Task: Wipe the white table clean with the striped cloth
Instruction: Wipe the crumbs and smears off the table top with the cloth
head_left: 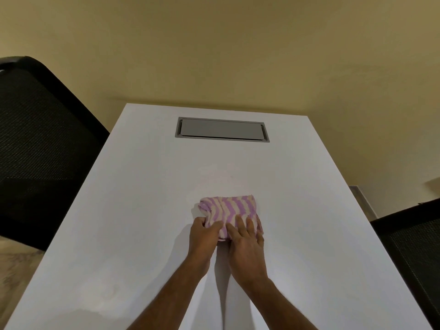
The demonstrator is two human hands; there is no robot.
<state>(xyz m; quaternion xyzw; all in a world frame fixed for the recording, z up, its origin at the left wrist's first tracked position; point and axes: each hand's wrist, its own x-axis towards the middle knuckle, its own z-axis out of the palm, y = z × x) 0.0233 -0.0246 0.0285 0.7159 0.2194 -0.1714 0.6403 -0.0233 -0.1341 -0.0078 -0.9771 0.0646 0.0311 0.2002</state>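
A folded purple-and-cream striped cloth lies on the white table, a little toward 5 o'clock of the table's middle. Both hands sit at the cloth's 6 o'clock edge, side by side. The left hand has its fingers curled around the cloth's left corner, clamped on a fold. The right hand lies palm down, fingers spread flat on the fabric, pressing it to the table. At 12 o'clock from the cloth, a grey cable-port cover is set flush in the tabletop. 2 black mesh chairs flank the table: one at 9 o'clock, another at 4 o'clock.
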